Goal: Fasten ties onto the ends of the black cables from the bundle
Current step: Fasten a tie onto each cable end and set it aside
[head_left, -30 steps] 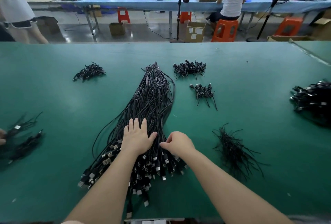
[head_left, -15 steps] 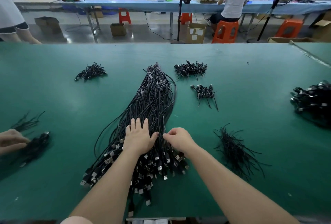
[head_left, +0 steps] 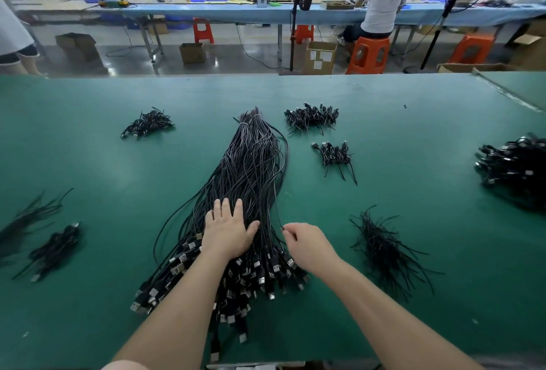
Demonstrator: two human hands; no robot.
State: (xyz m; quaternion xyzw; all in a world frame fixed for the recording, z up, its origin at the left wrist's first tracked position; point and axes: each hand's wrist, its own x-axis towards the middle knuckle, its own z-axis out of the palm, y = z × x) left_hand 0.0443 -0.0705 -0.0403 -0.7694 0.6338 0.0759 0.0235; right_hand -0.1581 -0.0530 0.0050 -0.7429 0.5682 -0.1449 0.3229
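A long bundle of black cables (head_left: 251,162) lies down the middle of the green table (head_left: 413,162), tied at its far end, with metal USB plugs fanned out at the near end. My left hand (head_left: 227,229) presses flat on the bundle, fingers straight. My right hand (head_left: 307,244) sits at the bundle's right edge and pinches one thin black cable (head_left: 276,201) between thumb and fingertips. A loose heap of black ties (head_left: 384,248) lies to the right of my right hand.
Small piles of coiled finished cables lie at the far left (head_left: 147,124), far middle (head_left: 311,117) and mid right (head_left: 335,154). A larger cable pile (head_left: 514,168) sits at the right edge. More ties and cables (head_left: 50,248) lie at the left.
My right hand has shifted slightly right and drawn one cable away from the bundle's edge. Another person's hand at the left edge has left the view.
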